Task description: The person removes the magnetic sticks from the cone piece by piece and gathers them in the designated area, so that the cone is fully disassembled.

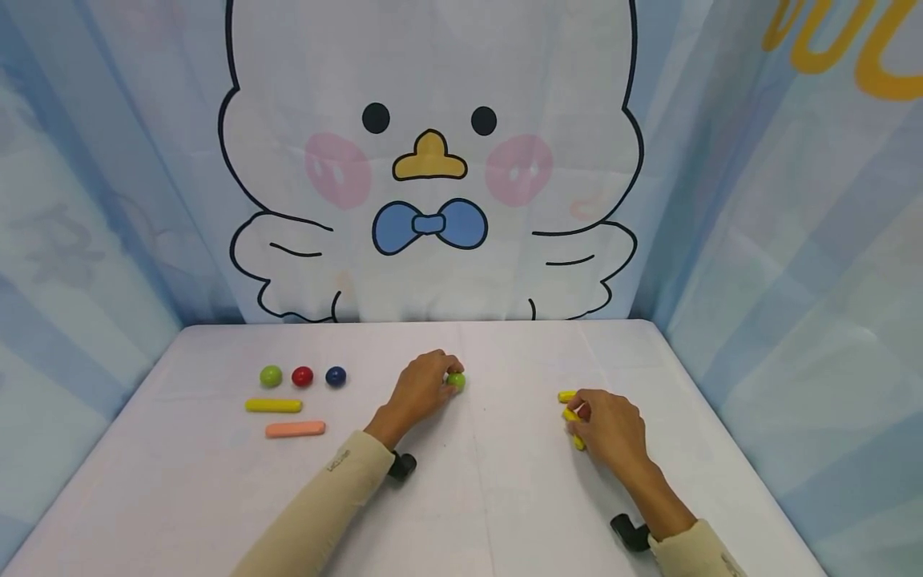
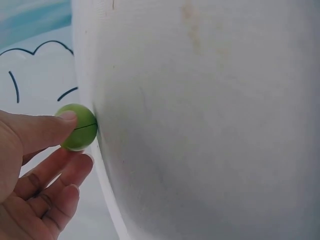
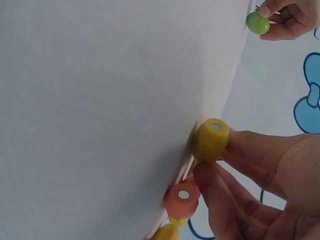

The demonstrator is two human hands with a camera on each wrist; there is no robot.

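In the head view my left hand (image 1: 421,391) is over the middle of the table, pinching a green ball (image 1: 457,381) between thumb and fingers. The left wrist view shows a dark seam line across this ball (image 2: 80,131), which is right at the white surface. Farther right, my right hand (image 1: 611,429) pinches a yellow stick (image 3: 211,141) with a silvery disc in its end. Close by its fingertips lies a reddish-orange stick (image 3: 182,200), also with a disc. Another yellow stick (image 1: 566,396) lies just beyond the right fingers, partly covered by them.
On the table's left side sit a second green ball (image 1: 270,376), a red ball (image 1: 302,376) and a blue ball (image 1: 335,377) in a row. Nearer are a yellow stick (image 1: 274,405) and a salmon stick (image 1: 296,429). A printed curtain (image 1: 433,280) hangs behind the white table (image 1: 180,481).
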